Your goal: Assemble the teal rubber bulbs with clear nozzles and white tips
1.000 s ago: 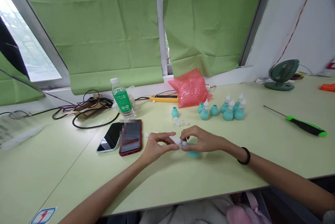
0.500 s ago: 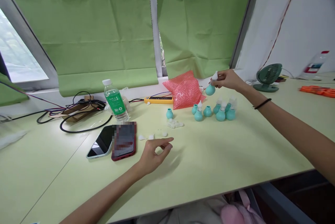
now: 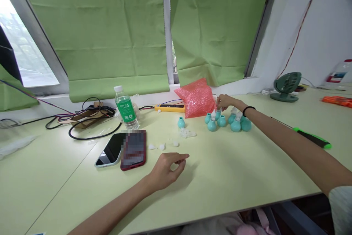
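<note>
My right hand [image 3: 224, 102] is at the back of a cluster of small teal squeeze bulbs. Its fingers are closed around the top of a teal bulb [image 3: 218, 114], which is partly hidden behind the others. In front of it stand a bulb with a whitish nozzle [image 3: 212, 125] and an open-necked bulb [image 3: 221, 121]. Several bulbs with clear tops [image 3: 235, 125] stand to the right, below my wrist. My left hand [image 3: 166, 171] hovers low over the table, index finger stretched and thumb a little apart, holding nothing visible. Small white pieces [image 3: 162, 147] lie beyond it.
A lone teal bulb [image 3: 180, 122] stands behind a heap of clear parts [image 3: 187, 133]. Red bubble wrap [image 3: 198, 99] lies at the back. Two phones [image 3: 133, 150], a water bottle [image 3: 127, 110] and cables [image 3: 93, 138] are left. A green-handled tool [image 3: 313, 138] and fan [image 3: 286, 86] are right.
My right hand has lowered the teal bulb from the air to the back of the cluster. My left hand keeps nearly the same pose. The view has shifted slightly.
</note>
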`<state>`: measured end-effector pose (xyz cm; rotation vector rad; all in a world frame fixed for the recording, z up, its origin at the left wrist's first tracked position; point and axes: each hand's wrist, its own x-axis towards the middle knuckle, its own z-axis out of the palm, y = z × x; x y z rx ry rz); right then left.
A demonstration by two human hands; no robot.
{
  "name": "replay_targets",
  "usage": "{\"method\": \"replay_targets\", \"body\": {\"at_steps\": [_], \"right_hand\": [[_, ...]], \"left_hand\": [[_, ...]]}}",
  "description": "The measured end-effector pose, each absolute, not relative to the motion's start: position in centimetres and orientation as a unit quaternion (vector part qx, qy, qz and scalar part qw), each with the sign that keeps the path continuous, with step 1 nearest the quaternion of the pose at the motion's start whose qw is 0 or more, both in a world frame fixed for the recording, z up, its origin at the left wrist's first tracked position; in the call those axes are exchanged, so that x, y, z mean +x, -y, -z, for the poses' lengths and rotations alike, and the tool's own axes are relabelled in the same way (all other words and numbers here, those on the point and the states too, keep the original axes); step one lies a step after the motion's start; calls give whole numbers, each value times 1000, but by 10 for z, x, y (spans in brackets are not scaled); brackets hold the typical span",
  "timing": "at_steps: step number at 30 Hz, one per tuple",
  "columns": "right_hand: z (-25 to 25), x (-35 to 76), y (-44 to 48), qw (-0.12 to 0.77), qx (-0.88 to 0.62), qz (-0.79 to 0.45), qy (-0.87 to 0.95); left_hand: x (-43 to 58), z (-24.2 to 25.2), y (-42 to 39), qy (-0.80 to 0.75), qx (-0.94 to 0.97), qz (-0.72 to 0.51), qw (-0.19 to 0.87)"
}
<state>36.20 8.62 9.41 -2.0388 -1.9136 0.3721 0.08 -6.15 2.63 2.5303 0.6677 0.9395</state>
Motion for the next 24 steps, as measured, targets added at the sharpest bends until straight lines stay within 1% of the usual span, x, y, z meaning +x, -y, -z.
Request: {"method": "replay_targets", "body": {"at_steps": [3,8,11,13,16,19,22,24], "right_hand": [[-91,363,-87,148,-707,-110,682],[-101,354,-84,156,-686,-32,710],[-110,338,-83,139,-665,-36,733],[-114,326,-84,99,-657,-71,744],[-117,308,-89,9,-665,-126,736],[-114,292,-95,-61,-683,-136,715],[-111,282,-97,-101,-687,-121,709],[-113,278,-96,-105,-675,-108,722]], "left_hand": [[1,-25,61,-233,897,-334,172],[1,-24,60,-229,901,-329,166],[1,-24,60,-228,902,-329,162],[1,-24,60,-228,904,-325,160],[1,-25,61,-229,907,-316,155],[0,-24,60,-238,909,-315,133],[-1,-22,53,-277,906,-311,78],[-3,-22,45,-314,904,-289,18]]}}
